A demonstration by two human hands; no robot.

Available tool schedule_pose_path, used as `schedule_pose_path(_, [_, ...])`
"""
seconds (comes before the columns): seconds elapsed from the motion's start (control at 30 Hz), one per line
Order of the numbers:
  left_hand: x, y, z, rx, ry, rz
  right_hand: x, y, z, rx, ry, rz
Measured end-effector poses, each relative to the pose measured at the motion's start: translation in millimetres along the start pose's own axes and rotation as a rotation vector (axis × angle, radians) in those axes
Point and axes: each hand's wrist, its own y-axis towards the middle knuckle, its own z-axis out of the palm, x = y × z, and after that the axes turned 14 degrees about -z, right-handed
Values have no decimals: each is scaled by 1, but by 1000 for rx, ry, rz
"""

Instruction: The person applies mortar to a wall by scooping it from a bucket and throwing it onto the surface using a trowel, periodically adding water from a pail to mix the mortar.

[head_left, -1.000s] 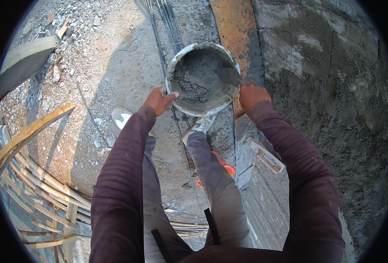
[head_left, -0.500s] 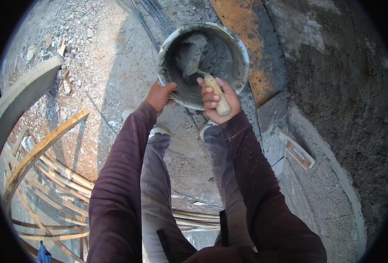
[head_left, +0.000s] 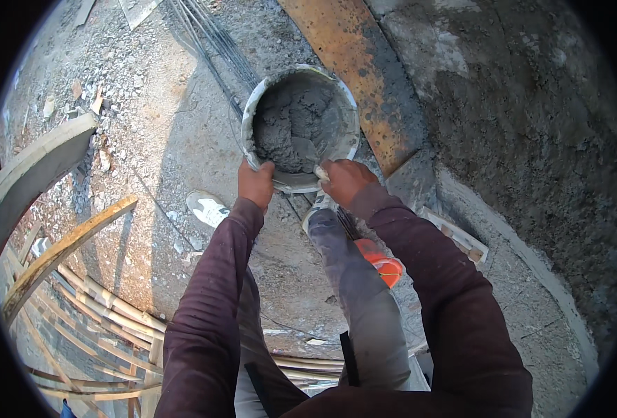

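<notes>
A round bucket [head_left: 356,132] with a mortar-smeared rim stands in front of me, holding wet grey mortar [head_left: 287,115]. My left hand [head_left: 256,184] is closed on its near left rim, the thumb on top and the fingers mostly hidden. At the near right rim, my right hand [head_left: 350,182] is closed round the handle of a trowel [head_left: 320,172], back of the hand upward. Only a pale bit of that handle shows. The trowel's blade lies low in the bucket against the mortar, partly coated and hard to tell from it.
A rusty metal sheet [head_left: 364,76] lies right of the bucket, beside a rough grey wall surface [head_left: 510,139]. Thin steel rods [head_left: 218,52] lie beyond. An orange-red rounded thing [head_left: 381,263] sits by my right leg, near a float [head_left: 454,233]. Wooden poles [head_left: 106,299] are at left.
My right hand has turned over and the trowel has gone lower into the mortar. The bucket appears further left and lower. My left shoe has shifted, and the orange-red thing has come into view.
</notes>
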Motion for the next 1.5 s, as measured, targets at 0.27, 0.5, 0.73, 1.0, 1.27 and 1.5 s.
schedule_pose_path(0.27, [20, -206, -40, -128, 217, 137, 53, -106, -25, -241, -49, 57])
schedule_pose_path(0.5, [16, -441, -67, -99, -173, -68, 163, -308, -70, -28, -95, -285])
schedule_pose_path(0.73, [22, -554, -64, -88, -140, 34, 236, -408, -74, -24, -222, -122])
schedule_pose_path(1.0, [35, -605, -116, -50, -95, 203, 322, -468, -39, -74, -152, -98])
schedule_pose_path(1.27, [80, -570, -173, -154, -306, 260, 362, -514, -77, -372, -329, -271])
schedule_pose_path(1.5, [97, -569, -223, -212, -385, 168, 426, -546, -189, -430, -257, -685])
